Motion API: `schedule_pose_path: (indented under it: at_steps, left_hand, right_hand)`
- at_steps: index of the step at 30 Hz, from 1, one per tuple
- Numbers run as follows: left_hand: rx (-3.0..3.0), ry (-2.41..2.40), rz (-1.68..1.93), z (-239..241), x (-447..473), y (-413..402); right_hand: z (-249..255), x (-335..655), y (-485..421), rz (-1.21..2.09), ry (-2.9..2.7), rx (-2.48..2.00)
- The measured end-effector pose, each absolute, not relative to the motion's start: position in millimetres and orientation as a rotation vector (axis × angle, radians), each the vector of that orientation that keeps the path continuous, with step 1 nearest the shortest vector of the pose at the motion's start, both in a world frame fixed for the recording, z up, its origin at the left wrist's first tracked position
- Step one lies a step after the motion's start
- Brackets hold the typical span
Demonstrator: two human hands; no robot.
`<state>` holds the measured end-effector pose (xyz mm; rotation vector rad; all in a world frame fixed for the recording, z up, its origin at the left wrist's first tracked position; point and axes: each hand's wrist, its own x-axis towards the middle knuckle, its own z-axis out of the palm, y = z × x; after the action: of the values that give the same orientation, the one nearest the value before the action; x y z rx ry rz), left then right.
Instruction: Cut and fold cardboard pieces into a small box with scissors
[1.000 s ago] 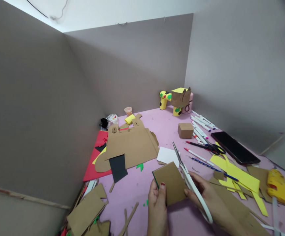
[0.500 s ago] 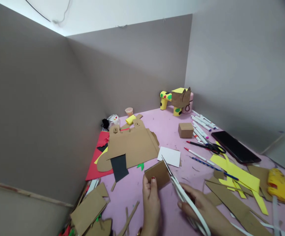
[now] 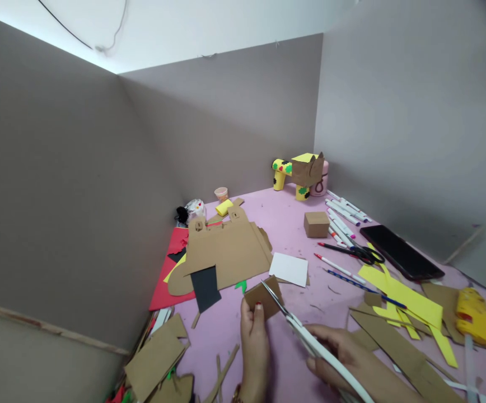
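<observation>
Pinching the small cardboard piece [image 3: 263,299] just beyond the white paper [image 3: 289,268], the left hand [image 3: 253,347] risks a nick: the right hand [image 3: 352,364] grips white-handled scissors [image 3: 305,333], blades biting close to the thumb.

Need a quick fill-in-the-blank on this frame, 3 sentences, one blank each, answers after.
1. The left hand pinches a small piece of brown ____.
2. The right hand works white-handled ____ against that piece.
3. The tabletop under the scraps is ____ in colour.

Missing words: cardboard; scissors; pink
</observation>
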<state>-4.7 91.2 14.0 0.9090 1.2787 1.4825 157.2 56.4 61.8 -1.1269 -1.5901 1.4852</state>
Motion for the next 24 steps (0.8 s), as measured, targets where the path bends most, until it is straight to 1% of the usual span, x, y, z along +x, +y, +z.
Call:
schedule_pose_path:
  at_steps: [4, 9, 12, 16, 19, 24]
  left_hand:
    - [0.886, 1.306, 1.5, 13.7, -1.9, 88.4]
    - [0.818, 1.349, 1.541, 11.2, -0.9, 86.3]
    - [0.643, 1.234, 1.575, 14.0, 1.2, 86.7]
    - [0.375, 0.926, 1.537, 19.8, 7.4, 86.8]
    - [0.262, 0.824, 1.462, 20.4, 13.3, 85.0]
    - [0.218, 0.842, 1.369, 21.2, 20.5, 80.7]
  right_hand:
    - [61.6, 156.2, 54.3, 1.459, -1.529, -1.149]
    - [58.3, 155.9, 53.3, 1.539, -1.526, -1.13]
    - [48.9, 159.6, 56.8, 1.437, -1.383, -1.159]
    - [29.9, 163.4, 70.0, 1.261, -1.179, -1.205]
    - [19.4, 160.3, 79.1, 1.253, -1.134, -1.183]
    - [16.6, 151.5, 81.9, 1.335, -1.034, -1.059]
